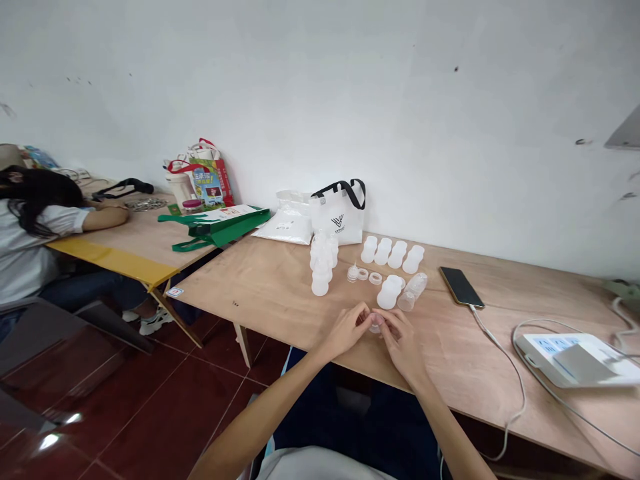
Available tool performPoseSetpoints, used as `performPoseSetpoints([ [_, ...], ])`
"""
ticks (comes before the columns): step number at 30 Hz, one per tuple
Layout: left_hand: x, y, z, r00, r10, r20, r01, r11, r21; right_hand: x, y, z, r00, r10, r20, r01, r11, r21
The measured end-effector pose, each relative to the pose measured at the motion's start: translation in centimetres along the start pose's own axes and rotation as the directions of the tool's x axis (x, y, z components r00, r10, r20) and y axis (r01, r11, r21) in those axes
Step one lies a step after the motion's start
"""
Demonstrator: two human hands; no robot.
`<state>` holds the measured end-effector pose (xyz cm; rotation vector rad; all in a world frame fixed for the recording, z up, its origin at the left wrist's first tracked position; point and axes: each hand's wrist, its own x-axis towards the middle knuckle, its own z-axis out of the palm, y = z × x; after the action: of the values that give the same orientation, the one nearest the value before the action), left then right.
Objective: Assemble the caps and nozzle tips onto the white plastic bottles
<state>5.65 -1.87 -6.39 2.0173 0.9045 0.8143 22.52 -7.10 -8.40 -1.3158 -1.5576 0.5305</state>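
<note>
Both of my hands meet over the wooden table near its front edge, pinching a small clear plastic ring-like piece [375, 327] between them. My left hand [351, 329] grips it from the left with thumb and finger, and my right hand [400, 339] from the right. Just beyond lie a white waisted bottle-like piece [389, 293] and a clear plastic cup or sleeve [413, 292] on its side. A few translucent rings [375, 278] lie flat behind them. Several assembled translucent bottles [321, 281] stand in a cluster to the left.
Several white waisted pieces [397, 255] lie in a row near the wall. A white tote bag [337, 217] and plastic sack [287, 220] stand behind. At right are a phone [461, 287] on a cable and a white device [575, 360]. A person [37, 233] leans on the left table.
</note>
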Motion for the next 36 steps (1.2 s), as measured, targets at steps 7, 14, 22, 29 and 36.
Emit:
performPoseSetpoints([
  [7, -0.1, -1.0, 1.0, 0.999, 0.029, -0.028, -0.025, 0.990, 0.137, -0.2, 0.0, 0.2, 0.998, -0.051, -0.048, 0.048, 0.997, -0.063],
  [14, -0.2, 0.0, 0.2, 0.997, 0.068, 0.028, -0.069, 0.997, 0.032, -0.2, -0.3, 0.2, 0.993, -0.027, -0.117, 0.023, 0.999, -0.037],
  [22, 0.1, -0.6, 0.3, 0.998, 0.057, 0.033, -0.060, 0.996, 0.070, -0.4, -0.5, 0.4, 0.993, -0.080, -0.081, 0.071, 0.992, -0.106],
  [29, 0.2, -0.6, 0.4, 1.000, 0.014, 0.012, -0.015, 1.000, 0.025, -0.5, -0.3, 0.6, 0.989, -0.120, -0.089, 0.110, 0.988, -0.109],
  [36, 0.2, -0.7, 0.3, 0.999, 0.041, 0.016, -0.041, 0.999, 0.016, -0.4, -0.6, 0.5, 0.977, -0.181, -0.117, 0.164, 0.976, -0.142],
])
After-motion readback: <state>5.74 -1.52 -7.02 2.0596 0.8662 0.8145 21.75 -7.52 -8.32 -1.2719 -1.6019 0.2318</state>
